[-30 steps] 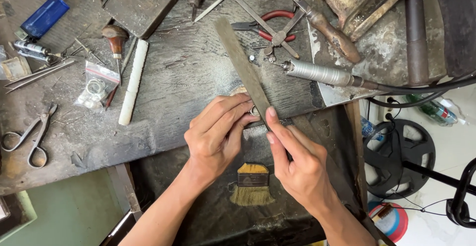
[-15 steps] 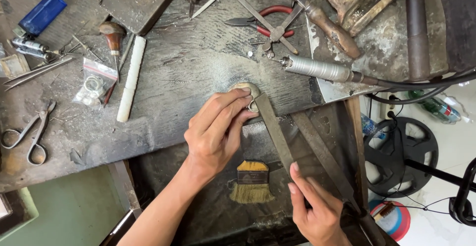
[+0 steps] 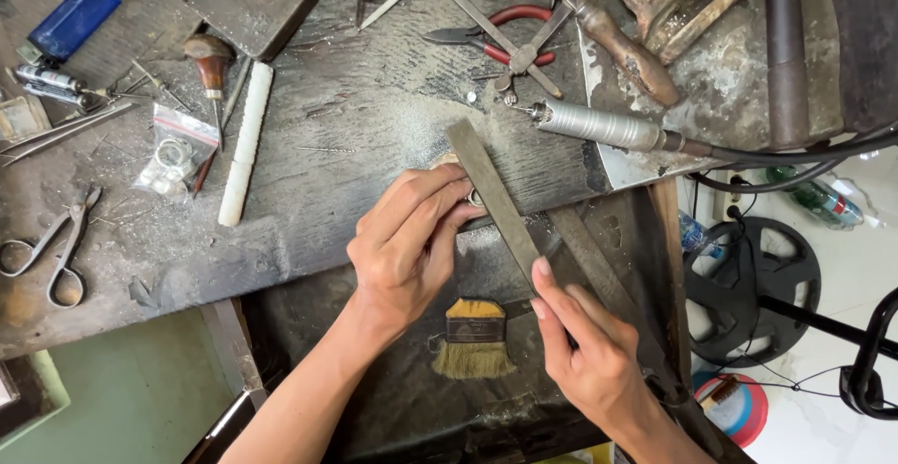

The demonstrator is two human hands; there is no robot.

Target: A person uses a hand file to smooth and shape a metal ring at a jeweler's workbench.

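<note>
File (image 3: pixel 493 202): flat steel bar, lying diagonally across the front edge of the workbench (image 3: pixel 374 127), tip up near the dusty patch, handle end down in the right hand (image 3: pixel 589 352). Right fingers are curled around the lower end, index finger stretched along the blade. Left hand (image 3: pixel 407 239) is closed in a pinch on a small ring (image 3: pixel 475 198), pressed against the bench edge right under the file; most of the ring is hidden by the fingertips. File looks stiff and fairly heavy, rough faces, no slip risk; best held at the handle end, with a finger on top for pressure. Ring looks tiny, light, smooth, probably easy to lose, so it needs a tight pinch. Brush (image 3: pixel 473 336) sits in the tray below, between the wrists. Rotary handpiece (image 3: pixel 599 129) lies well apart to the right.
</note>
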